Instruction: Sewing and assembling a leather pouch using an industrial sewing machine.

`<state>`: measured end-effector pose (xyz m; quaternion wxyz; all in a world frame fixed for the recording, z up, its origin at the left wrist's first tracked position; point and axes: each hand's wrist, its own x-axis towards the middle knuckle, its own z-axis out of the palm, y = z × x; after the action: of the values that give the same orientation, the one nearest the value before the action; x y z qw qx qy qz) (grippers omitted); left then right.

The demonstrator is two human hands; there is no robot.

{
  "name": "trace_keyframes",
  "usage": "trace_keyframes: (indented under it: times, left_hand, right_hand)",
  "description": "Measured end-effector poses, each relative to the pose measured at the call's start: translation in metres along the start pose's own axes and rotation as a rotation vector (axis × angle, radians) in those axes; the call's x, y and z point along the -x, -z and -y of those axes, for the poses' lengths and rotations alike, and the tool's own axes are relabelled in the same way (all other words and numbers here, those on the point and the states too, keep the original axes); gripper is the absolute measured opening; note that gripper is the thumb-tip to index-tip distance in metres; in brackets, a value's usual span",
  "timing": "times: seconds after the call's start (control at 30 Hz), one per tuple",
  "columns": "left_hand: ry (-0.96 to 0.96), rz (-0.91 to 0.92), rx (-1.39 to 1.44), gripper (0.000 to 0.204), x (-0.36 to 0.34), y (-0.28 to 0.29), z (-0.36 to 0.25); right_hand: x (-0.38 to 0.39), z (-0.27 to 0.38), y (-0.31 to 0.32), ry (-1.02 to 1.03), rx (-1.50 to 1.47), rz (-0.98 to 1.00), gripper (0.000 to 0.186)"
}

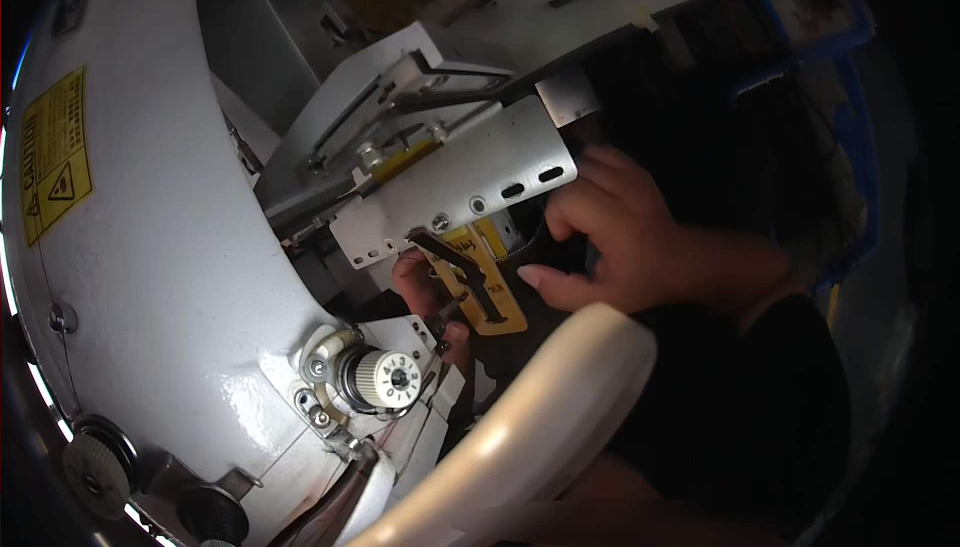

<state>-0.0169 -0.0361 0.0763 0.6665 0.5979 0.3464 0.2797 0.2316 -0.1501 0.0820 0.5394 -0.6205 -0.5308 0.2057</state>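
Note:
In front of me is a white sewing machine [160, 197] with a metal bracket plate [470, 182]. Below the bracket hangs a small yellow plate [500, 312] with a dark angled strip across it. My right hand [625, 237] is right of the yellow plate, its fingers curled and thumb pointing left, with dark cloth [535, 247] between thumb and forefinger. A toothed or beaded edge shows on that cloth. Of my left hand [413, 285], only fingertips appear at the yellow plate's left side; the remainder is hidden behind machine parts, and any grip is unclear.
A numbered tension dial [390, 377] juts out at the machine's lower front. A thick pale rounded bar [520, 417] crosses the foreground below my hands. Blue-edged material [850, 147] is at the right, and a yellow warning label [58, 157] is on the machine's left side.

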Motion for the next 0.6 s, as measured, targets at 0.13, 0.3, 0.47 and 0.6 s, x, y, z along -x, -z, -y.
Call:
trace_keyframes:
  times: [0.13, 0.3, 0.47, 0.6]
  left_hand:
    - [0.195, 0.062, -0.008, 0.130, 0.024, -0.003, -0.015]
    - [0.471, 0.166, -0.056, 0.115, 0.036, 0.018, -0.022]
    - [0.537, 0.353, -0.177, 0.081, 0.021, 0.009, -0.037]
    - [0.573, 0.351, -0.292, 0.092, 0.023, 0.013, -0.036]
  right_hand:
    - [0.020, 0.010, 0.007, -0.021, -0.125, 0.673, 0.068]
    - [0.026, 0.024, -0.003, -0.181, -0.318, 0.729, 0.048]
    - [0.030, 0.025, -0.005, -0.147, -0.409, 0.685, 0.035]
    - [0.022, 0.019, -0.001, -0.108, -0.399, 0.854, 0.031]
